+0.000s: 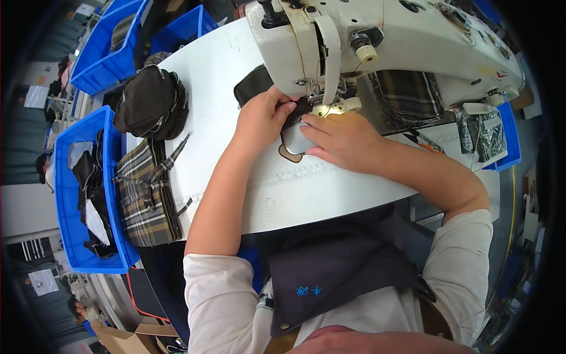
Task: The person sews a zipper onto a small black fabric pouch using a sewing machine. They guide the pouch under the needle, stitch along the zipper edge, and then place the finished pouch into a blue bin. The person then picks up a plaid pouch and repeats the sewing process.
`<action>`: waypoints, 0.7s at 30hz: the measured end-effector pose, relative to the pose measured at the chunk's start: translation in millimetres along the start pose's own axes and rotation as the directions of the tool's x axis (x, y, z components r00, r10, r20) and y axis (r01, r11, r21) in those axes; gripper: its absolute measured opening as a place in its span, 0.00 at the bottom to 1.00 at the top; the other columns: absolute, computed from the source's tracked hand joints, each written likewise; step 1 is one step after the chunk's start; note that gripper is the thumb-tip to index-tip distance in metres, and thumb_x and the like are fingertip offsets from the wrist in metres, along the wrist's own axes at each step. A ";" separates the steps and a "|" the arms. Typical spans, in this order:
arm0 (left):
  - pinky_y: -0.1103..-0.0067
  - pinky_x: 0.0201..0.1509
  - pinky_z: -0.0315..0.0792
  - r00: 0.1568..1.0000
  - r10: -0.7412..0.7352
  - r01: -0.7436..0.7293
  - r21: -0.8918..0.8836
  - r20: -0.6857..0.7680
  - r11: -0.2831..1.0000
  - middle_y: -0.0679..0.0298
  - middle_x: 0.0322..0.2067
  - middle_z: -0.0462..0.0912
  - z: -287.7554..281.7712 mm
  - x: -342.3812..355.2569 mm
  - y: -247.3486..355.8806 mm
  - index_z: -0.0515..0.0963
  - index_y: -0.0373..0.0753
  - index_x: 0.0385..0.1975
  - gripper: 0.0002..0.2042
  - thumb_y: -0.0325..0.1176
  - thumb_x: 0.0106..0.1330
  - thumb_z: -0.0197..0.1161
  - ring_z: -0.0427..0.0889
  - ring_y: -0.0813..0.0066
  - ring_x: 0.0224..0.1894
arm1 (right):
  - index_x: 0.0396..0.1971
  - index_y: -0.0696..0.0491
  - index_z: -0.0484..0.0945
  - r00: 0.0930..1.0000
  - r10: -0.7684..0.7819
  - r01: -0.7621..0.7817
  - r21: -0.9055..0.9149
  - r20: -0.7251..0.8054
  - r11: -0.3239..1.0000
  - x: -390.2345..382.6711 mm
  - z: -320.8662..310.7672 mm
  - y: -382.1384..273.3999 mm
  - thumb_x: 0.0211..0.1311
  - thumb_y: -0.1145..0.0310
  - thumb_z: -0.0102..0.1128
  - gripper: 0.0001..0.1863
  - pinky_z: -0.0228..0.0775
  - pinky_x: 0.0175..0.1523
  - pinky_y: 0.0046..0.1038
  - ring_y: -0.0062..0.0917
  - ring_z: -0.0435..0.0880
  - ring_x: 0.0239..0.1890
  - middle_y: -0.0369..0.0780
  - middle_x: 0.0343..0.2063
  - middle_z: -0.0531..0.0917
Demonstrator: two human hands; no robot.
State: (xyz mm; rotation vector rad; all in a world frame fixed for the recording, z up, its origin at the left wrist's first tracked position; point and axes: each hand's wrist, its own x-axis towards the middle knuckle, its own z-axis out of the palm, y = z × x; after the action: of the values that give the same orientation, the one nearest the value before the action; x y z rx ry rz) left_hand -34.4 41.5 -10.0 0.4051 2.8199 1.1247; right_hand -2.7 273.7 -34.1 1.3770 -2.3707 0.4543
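Note:
The white sewing machine (pixel 330 35) reaches over the table, its lamp lighting the needle area. Just left of the presser foot, my left hand (pixel 264 118) is closed, thumb and fingers pinching a dark fabric piece (pixel 300 107). A dark panel (pixel 250 87) shows behind that hand; whether the two are one piece I cannot tell. My right hand (pixel 345 138) lies with its fingers stretched out over a smooth silver-grey plate (pixel 296 139), fingertips close to the dark fabric. A brown-edged rounded opening or piece (pixel 289 155) shows at the plate's near edge.
On the table's left are a black pouch (pixel 150 100) and plaid fabric pieces (pixel 147 194). Blue bins (pixel 127 236) stand beyond that edge. Right of the needle lie stacked plaid panels (pixel 408 97), scissors-like tools (pixel 427 143) and a plastic-wrapped packet (pixel 482 134).

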 end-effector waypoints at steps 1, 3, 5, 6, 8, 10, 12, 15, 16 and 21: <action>0.67 0.47 0.79 1.000 0.011 -0.011 -0.032 -0.003 0.999 0.58 0.39 0.89 0.8 -0.2 -4.2 0.81 0.39 0.48 0.08 0.32 0.73 0.66 0.88 0.57 0.41 | 0.48 0.52 0.81 1.000 0.002 -0.002 -0.003 0.017 1.000 2.4 -1.1 -1.7 0.65 0.54 0.72 0.20 0.81 0.43 0.31 0.27 0.87 0.42 0.37 0.46 0.83; 0.67 0.47 0.79 0.999 0.031 -0.033 -0.063 -0.021 0.997 0.58 0.38 0.89 -0.1 -2.4 -9.7 0.81 0.40 0.49 0.09 0.31 0.73 0.66 0.87 0.58 0.40 | 0.47 0.52 0.81 0.999 0.005 -0.005 -0.008 0.050 1.000 9.2 -3.6 -5.5 0.66 0.55 0.71 0.19 0.81 0.42 0.31 0.27 0.87 0.41 0.36 0.42 0.82; 0.67 0.47 0.79 0.997 0.053 -0.057 -0.073 -0.049 0.996 0.58 0.37 0.88 -1.3 -3.9 -9.1 0.80 0.41 0.51 0.11 0.31 0.72 0.67 0.87 0.58 0.39 | 0.47 0.52 0.81 0.995 0.037 -0.037 -0.008 0.095 0.999 11.7 -5.8 -6.4 0.66 0.56 0.71 0.18 0.81 0.42 0.31 0.27 0.87 0.41 0.36 0.41 0.81; 0.68 0.49 0.79 0.989 0.138 -0.138 0.009 -0.048 0.990 0.59 0.37 0.88 -5.5 -8.8 -9.0 0.80 0.42 0.53 0.13 0.31 0.71 0.68 0.87 0.60 0.40 | 0.47 0.52 0.81 0.992 0.053 -0.053 -0.009 0.116 0.999 12.8 -6.4 -6.7 0.66 0.57 0.71 0.17 0.80 0.41 0.31 0.27 0.87 0.40 0.36 0.40 0.80; 0.70 0.53 0.79 0.954 0.301 -0.293 0.170 -0.020 0.941 0.60 0.38 0.88 -13.4 -22.3 -10.5 0.80 0.43 0.58 0.17 0.30 0.70 0.69 0.87 0.62 0.43 | 0.45 0.52 0.81 0.996 0.077 -0.076 -0.020 0.038 0.997 10.6 -1.0 -8.5 0.67 0.59 0.70 0.15 0.80 0.41 0.31 0.27 0.87 0.39 0.35 0.38 0.81; 0.70 0.51 0.79 0.970 0.240 -0.232 0.157 -0.037 0.960 0.62 0.36 0.86 -16.4 -27.2 -7.9 0.80 0.46 0.57 0.17 0.30 0.69 0.70 0.86 0.63 0.42 | 0.43 0.52 0.81 0.994 0.101 -0.102 -0.024 -0.037 0.994 10.1 0.5 -8.4 0.66 0.62 0.69 0.12 0.80 0.39 0.31 0.28 0.87 0.38 0.35 0.35 0.81; 0.70 0.50 0.79 0.985 0.170 -0.164 0.155 -0.028 0.974 0.63 0.35 0.86 -19.3 -29.1 -5.7 0.80 0.47 0.57 0.17 0.30 0.69 0.69 0.86 0.65 0.41 | 0.42 0.51 0.80 0.986 0.126 -0.129 -0.020 -0.110 0.991 11.6 1.2 -7.3 0.65 0.64 0.69 0.11 0.80 0.37 0.31 0.28 0.87 0.36 0.35 0.31 0.81; 0.70 0.48 0.79 0.995 0.094 -0.095 0.120 0.018 0.988 0.64 0.35 0.87 -23.1 -19.5 -1.9 0.80 0.48 0.57 0.17 0.30 0.69 0.69 0.87 0.65 0.40 | 0.37 0.51 0.79 0.985 0.134 -0.148 -0.130 -0.112 0.980 12.6 5.7 -2.3 0.62 0.67 0.67 0.07 0.80 0.32 0.31 0.28 0.87 0.34 0.34 0.28 0.81; 0.70 0.47 0.79 0.997 0.068 -0.069 0.076 0.023 0.995 0.63 0.35 0.88 -23.2 -18.4 -4.6 0.80 0.48 0.56 0.16 0.30 0.69 0.68 0.87 0.64 0.39 | 0.37 0.50 0.79 0.986 0.146 -0.156 -0.151 -0.076 0.976 14.8 3.8 -2.9 0.62 0.68 0.66 0.07 0.80 0.30 0.32 0.28 0.87 0.33 0.35 0.28 0.81; 0.70 0.45 0.79 0.999 0.008 -0.006 -0.058 0.039 0.998 0.61 0.35 0.89 -26.1 -19.3 -6.6 0.80 0.48 0.56 0.15 0.30 0.71 0.66 0.88 0.63 0.38 | 0.38 0.49 0.76 0.968 0.234 -0.212 -0.209 0.087 0.955 25.7 13.3 -0.6 0.69 0.65 0.63 0.06 0.79 0.29 0.36 0.33 0.87 0.30 0.36 0.26 0.80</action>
State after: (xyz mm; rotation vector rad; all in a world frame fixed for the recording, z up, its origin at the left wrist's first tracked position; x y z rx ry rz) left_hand -21.7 14.3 4.0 0.4273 2.7472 1.1837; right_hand -16.0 248.0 -33.9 1.0774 -2.5951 0.1960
